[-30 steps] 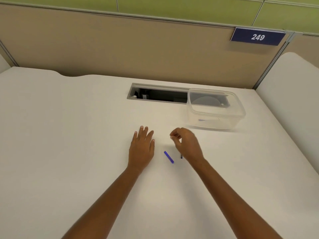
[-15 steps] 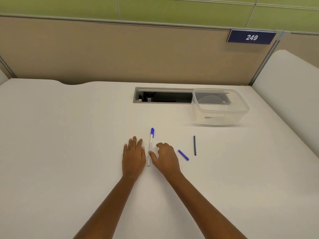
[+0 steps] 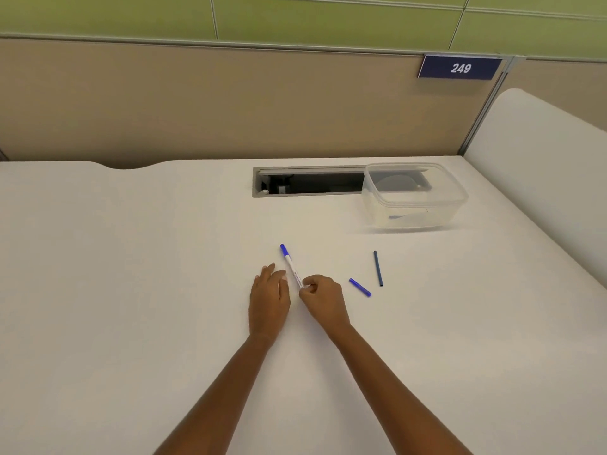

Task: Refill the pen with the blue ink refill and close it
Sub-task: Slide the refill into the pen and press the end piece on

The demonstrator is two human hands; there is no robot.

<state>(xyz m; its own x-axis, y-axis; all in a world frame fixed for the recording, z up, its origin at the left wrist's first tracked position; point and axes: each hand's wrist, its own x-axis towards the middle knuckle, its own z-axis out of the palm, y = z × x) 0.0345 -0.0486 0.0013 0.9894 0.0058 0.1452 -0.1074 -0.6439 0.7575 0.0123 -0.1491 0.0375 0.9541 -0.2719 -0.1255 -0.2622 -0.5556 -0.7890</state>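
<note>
- Pen lies near the middle of the white desk, its long axis running from the blue cap at the far end, tilted slightly left, back toward the person, where its near end is pinched in the fingertips of the right hand.
- Right hand is curled closed on that near end of the pen body; whether the pen is lifted or rests on the desk cannot be told.
- Left hand lies flat and open, palm down, just beside the pen on its left, fingertips close to the barrel but gripping nothing.
- Ink refill, a thin dark-blue rod, lies to the right of the right hand, its long axis pointing almost straight toward the far edge of the desk; the right hand is clearly the nearer one.
- Short blue piece, probably the pen's end plug, lies between the right hand and the refill, angled, its near end close to the refill's near end; contact cannot be made out.
- Judgement: the pen must be opened and held steady before the refill goes in, so the left hand would likely take the barrel while the right reaches sideways.
- Clear plastic container stands toward the far right of the desk, partly over the cable slot, well apart from the hands.
- Nothing stands between the right hand and the refill except the small blue piece, which a careless reach could knock.
</note>
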